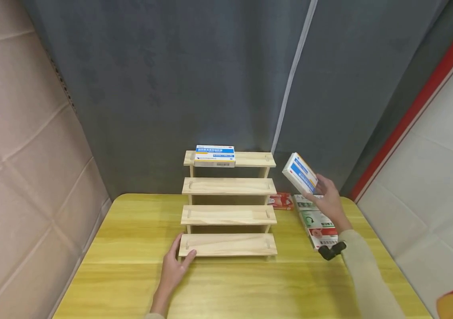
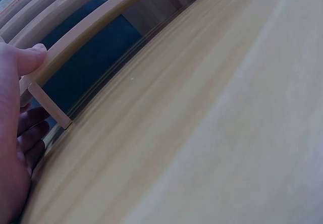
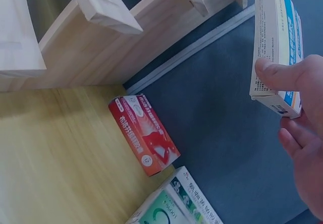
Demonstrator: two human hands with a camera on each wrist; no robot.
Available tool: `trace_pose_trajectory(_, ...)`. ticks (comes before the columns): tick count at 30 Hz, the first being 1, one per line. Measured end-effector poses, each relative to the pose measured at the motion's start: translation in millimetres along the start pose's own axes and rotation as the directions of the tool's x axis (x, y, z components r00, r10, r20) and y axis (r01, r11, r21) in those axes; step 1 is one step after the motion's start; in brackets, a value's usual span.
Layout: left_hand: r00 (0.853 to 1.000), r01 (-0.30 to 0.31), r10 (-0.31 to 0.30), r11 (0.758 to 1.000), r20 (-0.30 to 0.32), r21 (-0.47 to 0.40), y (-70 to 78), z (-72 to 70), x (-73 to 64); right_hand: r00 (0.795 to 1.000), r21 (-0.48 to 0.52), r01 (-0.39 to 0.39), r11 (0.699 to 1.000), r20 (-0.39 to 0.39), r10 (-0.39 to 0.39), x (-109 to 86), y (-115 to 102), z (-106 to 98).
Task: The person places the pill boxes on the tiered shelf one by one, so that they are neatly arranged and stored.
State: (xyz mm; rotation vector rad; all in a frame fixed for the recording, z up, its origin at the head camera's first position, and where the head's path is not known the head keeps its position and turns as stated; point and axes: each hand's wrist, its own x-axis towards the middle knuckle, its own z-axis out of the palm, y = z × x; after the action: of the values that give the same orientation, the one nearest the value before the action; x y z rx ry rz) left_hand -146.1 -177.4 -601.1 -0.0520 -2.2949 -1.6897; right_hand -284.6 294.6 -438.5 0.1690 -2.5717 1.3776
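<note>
A four-step wooden display rack (image 1: 228, 186) stands on the table. On its top step, towards the left, lies a blue-and-white medicine box (image 1: 215, 156). My left hand (image 1: 172, 265) grips the left end of the lowest step, thumb on top and fingers round the side (image 2: 35, 128). To the right of the rack, my right hand (image 1: 327, 200) holds up a second blue-and-white medicine box (image 1: 300, 173), tilted, above the table. In the right wrist view, the thumb presses one side of that box (image 3: 277, 42), and the other fingers are partly hidden behind it.
A red medicine box (image 1: 280, 201) lies beside the rack's right rear. Further right, several green, white and red boxes (image 1: 317, 219) lie in a row beneath my right hand. Behind the yellow wood table (image 1: 138, 230) hangs a dark grey curtain (image 1: 170, 88).
</note>
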Motion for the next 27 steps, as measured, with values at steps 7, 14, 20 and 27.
trace_pose_trajectory(7, 1.0, -0.003, 0.003, 1.0, 0.004, -0.001, 0.6, -0.3, -3.1, 0.987, -0.071, 0.159, 0.985, -0.012, -0.16, 9.0, -10, 0)
trace_pose_trajectory(14, 1.0, -0.006, 0.006, 1.0, -0.008, -0.003, -2.1, 0.1, -0.6, 0.971, -0.114, 0.237, 0.965, -0.008, -0.24, 21.5, -27, -1)
trace_pose_trajectory(20, 1.0, 0.023, -0.023, 0.999, 0.0, 0.035, 0.9, 0.8, -0.8, 0.964, -0.165, 0.267, 0.95, 0.035, -0.264, 27.9, -45, -6)
trace_pose_trajectory(27, 1.0, 0.012, -0.012, 1.0, -0.001, 0.024, 0.8, 0.0, -0.4, 0.967, -0.182, 0.256, 0.949, 0.056, -0.25, 33.4, -66, -8)
